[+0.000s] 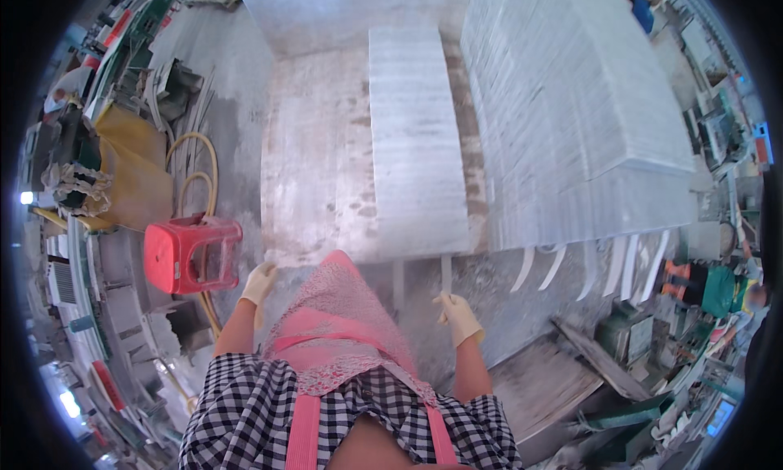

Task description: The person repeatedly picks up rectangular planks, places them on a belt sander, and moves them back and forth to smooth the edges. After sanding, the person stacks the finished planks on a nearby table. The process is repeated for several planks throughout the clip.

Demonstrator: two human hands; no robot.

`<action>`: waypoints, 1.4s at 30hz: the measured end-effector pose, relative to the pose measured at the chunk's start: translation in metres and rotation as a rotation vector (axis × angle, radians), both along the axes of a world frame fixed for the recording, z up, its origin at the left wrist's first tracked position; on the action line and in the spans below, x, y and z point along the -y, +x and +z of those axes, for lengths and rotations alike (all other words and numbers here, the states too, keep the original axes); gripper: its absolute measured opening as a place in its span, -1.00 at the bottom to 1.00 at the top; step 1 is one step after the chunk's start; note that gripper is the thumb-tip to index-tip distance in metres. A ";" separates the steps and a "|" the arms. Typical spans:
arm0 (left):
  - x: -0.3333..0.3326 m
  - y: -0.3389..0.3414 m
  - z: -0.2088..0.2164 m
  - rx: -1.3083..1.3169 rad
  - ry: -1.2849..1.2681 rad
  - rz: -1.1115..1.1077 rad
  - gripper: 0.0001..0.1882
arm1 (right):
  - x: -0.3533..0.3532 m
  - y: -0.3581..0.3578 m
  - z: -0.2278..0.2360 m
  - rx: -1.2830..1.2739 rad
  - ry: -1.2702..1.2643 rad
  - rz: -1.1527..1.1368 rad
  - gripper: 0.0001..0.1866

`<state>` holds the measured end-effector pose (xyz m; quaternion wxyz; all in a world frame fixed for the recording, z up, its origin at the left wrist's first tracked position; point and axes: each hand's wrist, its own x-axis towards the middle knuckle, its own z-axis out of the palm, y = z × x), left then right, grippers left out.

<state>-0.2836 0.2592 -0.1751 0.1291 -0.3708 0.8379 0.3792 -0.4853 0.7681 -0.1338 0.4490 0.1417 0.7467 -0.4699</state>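
One pale strip [446,272] hangs by the long white sheet's [418,144] near end on the worktop [318,144]; right hand [459,317], grip pinched on its lower end, sheet beyond. Left hand [259,284] near worktop's left corner, well apart; cannot tell its grip.

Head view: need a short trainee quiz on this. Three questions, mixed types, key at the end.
1. Multiple choice: what is at the fingertips of the right hand?
A) a yellow hose
B) a narrow pale strip
C) a wooden board

2. True or false: the red stool stands to the left of the long white sheet.

3. Open: which of the person's hands is nearer the red stool?

Key:
1. B
2. True
3. The left hand
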 end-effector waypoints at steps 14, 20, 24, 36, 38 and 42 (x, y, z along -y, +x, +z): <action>0.128 -0.203 0.087 -0.532 0.361 0.458 -0.73 | 0.089 -0.334 0.258 -1.599 0.207 0.205 -0.53; 0.158 -0.479 0.202 -0.600 0.250 0.164 -0.39 | 0.068 -0.484 0.332 -1.689 0.678 0.442 -0.21; 0.157 -0.683 0.247 -0.704 0.256 -0.050 -0.13 | 0.050 -0.516 0.321 -1.409 0.781 0.540 -0.05; 0.072 -1.049 0.324 -1.140 0.572 -0.211 0.01 | 0.070 -0.491 0.353 -1.174 0.780 0.487 -0.04; 0.054 -1.061 0.324 -1.055 0.627 -0.278 -0.08 | 0.073 -0.492 0.355 -1.177 0.801 0.505 -0.04; 0.016 -1.080 0.337 -0.639 0.465 -0.545 -0.27 | 0.075 -0.490 0.356 -1.184 0.817 0.485 -0.05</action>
